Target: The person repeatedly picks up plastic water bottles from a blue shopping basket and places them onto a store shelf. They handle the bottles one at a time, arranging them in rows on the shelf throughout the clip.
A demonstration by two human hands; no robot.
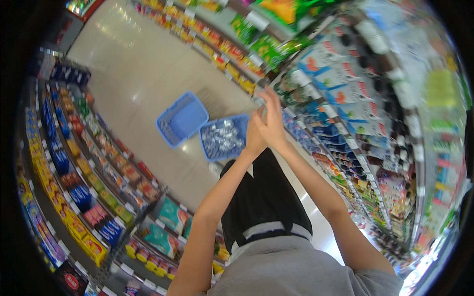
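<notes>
My left hand point(254, 134) and my right hand point(273, 120) meet in front of me, with the right palm lying against the left hand. The right fingers point away from me, slightly apart, and no object shows in them. Part of the left hand's fingers is hidden behind the right hand. Below on the floor, just left of my hands, stands a blue plastic basket point(203, 146) holding many clear, shiny items point(224, 134), too blurred to name. A second blue plastic basket point(182, 120) stands beside it, tilted in view, with nothing visible inside.
Drink shelves point(364, 162) with rows of bottles rise close on my right. Green snack bags point(266, 48) fill shelves ahead. Curved shelves of boxed and packaged goods point(74, 222) line the left side. Between them runs a tiled floor point(135, 74).
</notes>
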